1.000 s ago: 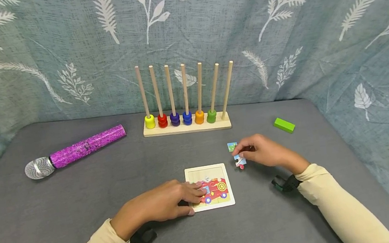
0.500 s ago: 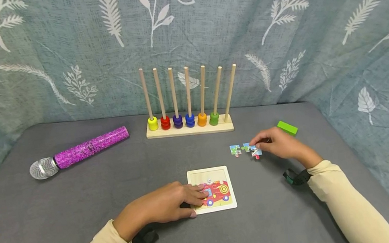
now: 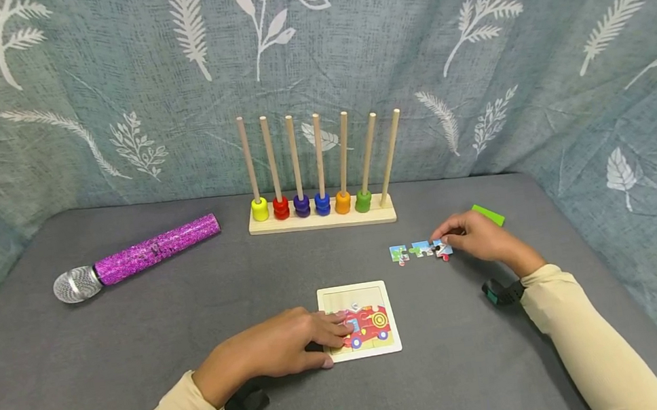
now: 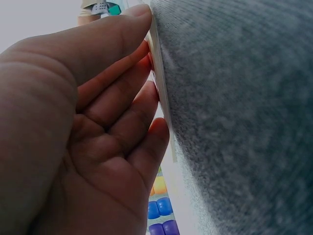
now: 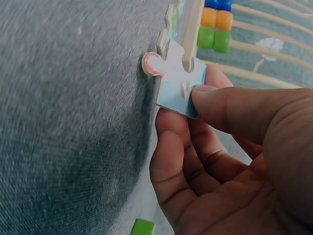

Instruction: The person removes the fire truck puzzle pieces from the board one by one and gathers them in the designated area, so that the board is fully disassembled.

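My right hand [image 3: 475, 237] pinches a small blue and white jigsaw piece [image 5: 178, 81] with a red knob between thumb and fingers, close over the table. Just left of it lie a middle jigsaw piece [image 3: 422, 249] and a green and blue jigsaw piece [image 3: 399, 254], in a row. My left hand [image 3: 286, 341] rests with extended fingers on the left side of a wooden puzzle board [image 3: 351, 288], its thumb at the lower edge. Red vehicle pieces [image 3: 368, 323] fill the lower part of the board, and bare wood shows along its top.
A wooden peg stand [image 3: 322, 221] with coloured beads stands at the back. A purple glittery microphone [image 3: 155, 249] lies at the left. Behind my right hand lies a green block [image 3: 488, 215], partly covered. A patterned curtain [image 3: 165, 81] hangs behind the table.
My right hand has moved right, drawing jigsaw pieces apart into a row, and now has the rightmost one. My left hand stays on the board. The head view has shifted slightly.
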{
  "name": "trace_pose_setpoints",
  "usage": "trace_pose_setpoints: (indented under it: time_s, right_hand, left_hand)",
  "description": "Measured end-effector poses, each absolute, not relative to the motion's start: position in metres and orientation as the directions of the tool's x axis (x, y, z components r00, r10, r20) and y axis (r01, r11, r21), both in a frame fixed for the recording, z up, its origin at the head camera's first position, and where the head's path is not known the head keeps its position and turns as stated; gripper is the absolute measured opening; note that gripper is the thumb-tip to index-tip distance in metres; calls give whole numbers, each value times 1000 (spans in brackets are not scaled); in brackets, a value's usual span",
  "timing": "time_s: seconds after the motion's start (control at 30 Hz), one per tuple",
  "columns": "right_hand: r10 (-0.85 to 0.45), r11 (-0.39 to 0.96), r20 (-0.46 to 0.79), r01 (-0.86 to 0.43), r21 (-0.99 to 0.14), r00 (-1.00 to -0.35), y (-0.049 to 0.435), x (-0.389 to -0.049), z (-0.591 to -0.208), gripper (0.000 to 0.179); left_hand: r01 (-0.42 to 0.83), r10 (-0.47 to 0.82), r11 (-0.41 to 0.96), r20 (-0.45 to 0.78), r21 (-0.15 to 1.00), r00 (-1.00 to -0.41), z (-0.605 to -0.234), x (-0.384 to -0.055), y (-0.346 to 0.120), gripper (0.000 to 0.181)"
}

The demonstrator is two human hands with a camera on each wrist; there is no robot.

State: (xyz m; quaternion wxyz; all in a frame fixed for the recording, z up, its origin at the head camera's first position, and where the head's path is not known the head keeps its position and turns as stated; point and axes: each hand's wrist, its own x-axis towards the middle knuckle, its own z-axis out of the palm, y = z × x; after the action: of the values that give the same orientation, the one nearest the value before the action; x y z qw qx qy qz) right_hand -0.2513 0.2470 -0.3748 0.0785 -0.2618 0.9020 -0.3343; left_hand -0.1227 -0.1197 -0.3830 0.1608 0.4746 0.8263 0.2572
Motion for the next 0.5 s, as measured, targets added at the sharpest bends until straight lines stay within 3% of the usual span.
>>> trace_pose_setpoints:
  time_s: [0.5]
  right_hand:
    - [-496,693,39,-422,-585,-868,247,-260,-383,16]
  left_hand:
    - [693,857,434,-27,575,-515,-387,-123,-120,37]
